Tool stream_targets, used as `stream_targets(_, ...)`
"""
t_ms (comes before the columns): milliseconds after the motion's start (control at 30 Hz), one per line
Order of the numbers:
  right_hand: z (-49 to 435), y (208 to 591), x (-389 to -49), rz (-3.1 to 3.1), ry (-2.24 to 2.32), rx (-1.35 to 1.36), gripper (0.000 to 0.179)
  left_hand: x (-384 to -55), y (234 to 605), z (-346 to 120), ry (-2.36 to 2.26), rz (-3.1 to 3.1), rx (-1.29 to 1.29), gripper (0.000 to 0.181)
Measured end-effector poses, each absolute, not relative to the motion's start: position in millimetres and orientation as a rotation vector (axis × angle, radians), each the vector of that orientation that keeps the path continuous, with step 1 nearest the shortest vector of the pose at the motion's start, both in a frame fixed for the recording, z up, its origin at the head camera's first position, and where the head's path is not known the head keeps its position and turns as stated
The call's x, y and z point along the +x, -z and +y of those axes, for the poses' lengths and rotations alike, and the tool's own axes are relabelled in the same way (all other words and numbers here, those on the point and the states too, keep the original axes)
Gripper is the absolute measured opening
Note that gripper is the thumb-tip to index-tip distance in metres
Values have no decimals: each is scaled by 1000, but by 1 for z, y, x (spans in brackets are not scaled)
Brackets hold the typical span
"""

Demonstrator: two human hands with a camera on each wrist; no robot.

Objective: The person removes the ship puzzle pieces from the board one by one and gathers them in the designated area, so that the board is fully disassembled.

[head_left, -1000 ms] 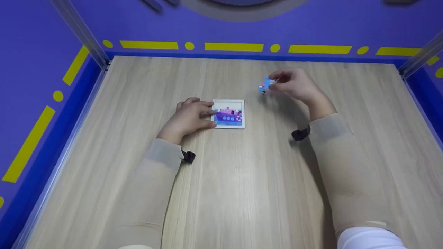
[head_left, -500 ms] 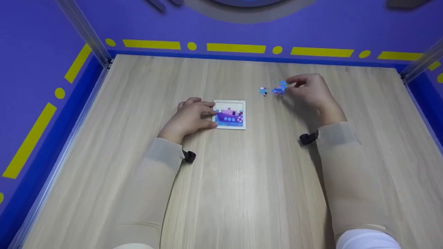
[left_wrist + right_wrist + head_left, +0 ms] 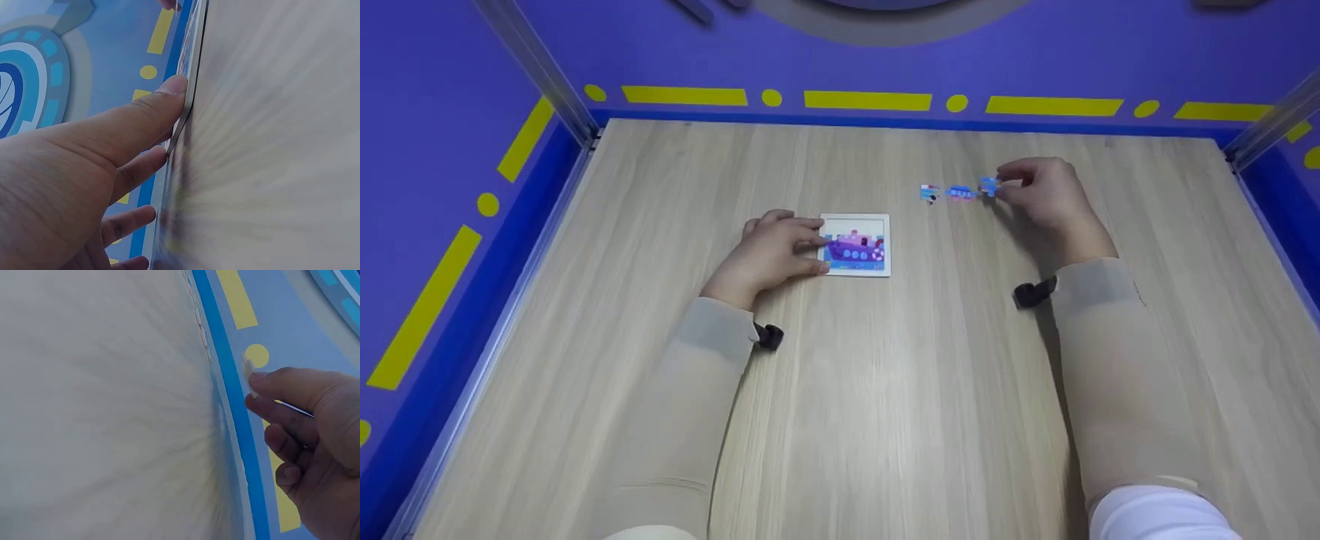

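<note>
Far half of the table (image 3: pixel 840 397). The left hand (image 3: pixel 769 255), thumb and fingers spread, touches the left edge of the tray (image 3: pixel 887 244), which lies flat and bears a purple ship. Beyond the tray's far right corner, the left piece (image 3: pixel 929 193) and middle piece (image 3: pixel 961 193) lie in a row along the table's far edge; at its right end, the right hand (image 3: pixel 1051 196) pinches the end piece (image 3: pixel 988 186).
</note>
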State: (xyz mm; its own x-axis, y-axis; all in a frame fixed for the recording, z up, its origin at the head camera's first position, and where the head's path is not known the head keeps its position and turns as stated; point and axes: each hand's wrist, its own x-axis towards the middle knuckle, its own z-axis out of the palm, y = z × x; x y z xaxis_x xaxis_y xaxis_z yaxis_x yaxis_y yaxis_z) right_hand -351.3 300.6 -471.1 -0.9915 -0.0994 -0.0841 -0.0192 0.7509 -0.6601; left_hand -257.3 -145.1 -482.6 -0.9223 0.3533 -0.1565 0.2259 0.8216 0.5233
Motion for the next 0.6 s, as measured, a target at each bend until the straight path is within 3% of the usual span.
stream_targets(600, 300, 479, -358, 2855, 989, -187, 46, -257, 483, -145, -756, 2763, 442, 54)
